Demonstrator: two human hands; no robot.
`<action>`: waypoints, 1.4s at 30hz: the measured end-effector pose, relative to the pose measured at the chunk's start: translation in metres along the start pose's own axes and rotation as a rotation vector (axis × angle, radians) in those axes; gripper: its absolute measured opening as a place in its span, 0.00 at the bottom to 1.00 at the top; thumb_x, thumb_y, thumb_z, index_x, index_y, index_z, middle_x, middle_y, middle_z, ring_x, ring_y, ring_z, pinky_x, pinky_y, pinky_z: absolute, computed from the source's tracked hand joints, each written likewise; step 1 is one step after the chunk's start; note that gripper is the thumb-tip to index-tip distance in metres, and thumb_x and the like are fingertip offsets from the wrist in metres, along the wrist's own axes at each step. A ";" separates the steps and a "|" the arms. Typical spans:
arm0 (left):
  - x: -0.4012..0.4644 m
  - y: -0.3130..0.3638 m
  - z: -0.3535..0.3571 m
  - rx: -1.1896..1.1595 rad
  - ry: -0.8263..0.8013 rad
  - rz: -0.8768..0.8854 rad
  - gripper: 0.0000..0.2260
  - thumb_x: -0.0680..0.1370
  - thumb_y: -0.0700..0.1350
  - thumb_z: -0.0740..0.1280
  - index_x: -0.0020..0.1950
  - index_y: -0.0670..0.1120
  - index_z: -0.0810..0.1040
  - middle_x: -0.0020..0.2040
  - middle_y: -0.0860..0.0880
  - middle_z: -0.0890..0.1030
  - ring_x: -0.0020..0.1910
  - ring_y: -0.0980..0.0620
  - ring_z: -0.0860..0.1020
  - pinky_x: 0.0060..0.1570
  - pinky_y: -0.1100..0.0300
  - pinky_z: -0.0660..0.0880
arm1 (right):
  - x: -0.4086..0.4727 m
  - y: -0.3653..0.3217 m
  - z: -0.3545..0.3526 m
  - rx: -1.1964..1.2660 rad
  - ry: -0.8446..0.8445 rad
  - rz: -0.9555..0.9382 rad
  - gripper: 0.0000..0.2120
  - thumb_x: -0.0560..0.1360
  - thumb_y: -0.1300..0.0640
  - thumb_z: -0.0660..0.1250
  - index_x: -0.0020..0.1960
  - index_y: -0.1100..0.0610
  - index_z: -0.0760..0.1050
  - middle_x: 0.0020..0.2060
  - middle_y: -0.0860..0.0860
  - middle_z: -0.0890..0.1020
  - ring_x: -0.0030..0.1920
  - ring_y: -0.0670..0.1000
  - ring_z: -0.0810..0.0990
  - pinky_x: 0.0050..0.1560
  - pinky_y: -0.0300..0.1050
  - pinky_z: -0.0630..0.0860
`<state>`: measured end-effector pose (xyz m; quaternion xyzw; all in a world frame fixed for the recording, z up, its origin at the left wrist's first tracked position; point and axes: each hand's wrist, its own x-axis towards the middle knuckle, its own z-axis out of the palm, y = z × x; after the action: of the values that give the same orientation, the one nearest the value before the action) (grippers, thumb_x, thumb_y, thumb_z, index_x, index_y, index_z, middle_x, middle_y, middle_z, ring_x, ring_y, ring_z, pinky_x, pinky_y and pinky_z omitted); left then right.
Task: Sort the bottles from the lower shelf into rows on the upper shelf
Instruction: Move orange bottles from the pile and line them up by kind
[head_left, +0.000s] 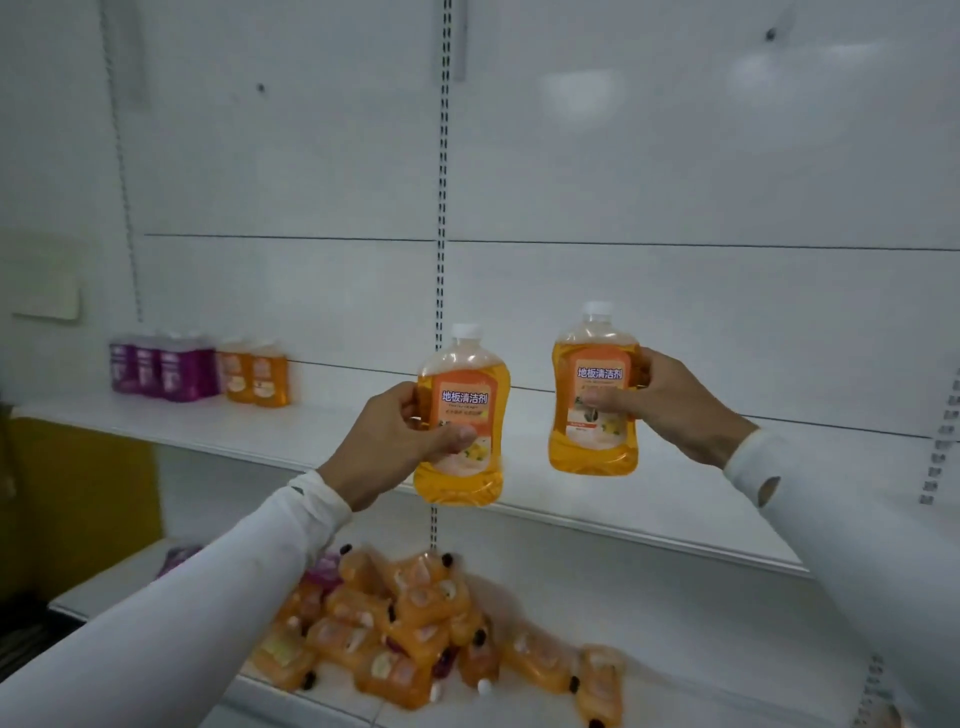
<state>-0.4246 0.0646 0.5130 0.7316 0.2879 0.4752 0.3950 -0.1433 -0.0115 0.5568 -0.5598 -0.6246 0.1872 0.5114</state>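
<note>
White upper shelf (156, 421) carries only a short row of purple bottles (161, 371) and orange bottles (257, 376) at its left end; the heap (415, 639) on the lower shelf (701, 649) is largely unsorted. Left hand (400, 441) grips one orange floor-cleaner bottle (462, 415), right hand (675, 400) another (595, 389), both upright before the upper shelf.

The pile of bottles (415, 634) on the lower shelf (701, 649) is blurry, so it cannot be counted. A white sleeve (208, 587) covers the pile's left part. Left of the pile, a purple bottle (179, 558) peeks out from behind that sleeve. Far above the pile, the purple bottles (161, 366) on the upper shelf (311, 436) are too blurry to read. Both arms are cut off by the picture's edges.
</note>
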 end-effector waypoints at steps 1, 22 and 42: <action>0.001 -0.006 -0.026 0.024 0.022 -0.008 0.24 0.64 0.48 0.78 0.58 0.45 0.77 0.51 0.48 0.84 0.47 0.52 0.84 0.46 0.56 0.82 | 0.013 -0.008 0.022 0.005 -0.014 -0.020 0.26 0.67 0.51 0.77 0.62 0.52 0.75 0.52 0.49 0.84 0.53 0.50 0.83 0.53 0.48 0.81; 0.084 -0.183 -0.402 0.282 0.371 -0.163 0.18 0.69 0.47 0.76 0.55 0.54 0.75 0.52 0.55 0.83 0.48 0.56 0.83 0.40 0.66 0.79 | 0.315 -0.021 0.456 0.225 -0.351 -0.179 0.28 0.67 0.52 0.79 0.64 0.52 0.74 0.53 0.47 0.84 0.53 0.49 0.84 0.53 0.49 0.82; 0.327 -0.412 -0.544 0.029 0.034 -0.172 0.22 0.68 0.38 0.77 0.59 0.42 0.75 0.53 0.46 0.84 0.51 0.50 0.83 0.50 0.56 0.81 | 0.490 0.053 0.572 0.147 -0.020 0.101 0.28 0.66 0.56 0.79 0.63 0.54 0.74 0.52 0.48 0.84 0.49 0.47 0.84 0.40 0.37 0.80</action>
<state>-0.8204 0.7057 0.4439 0.7016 0.3634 0.4476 0.4186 -0.5284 0.6343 0.4919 -0.5496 -0.5850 0.2639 0.5348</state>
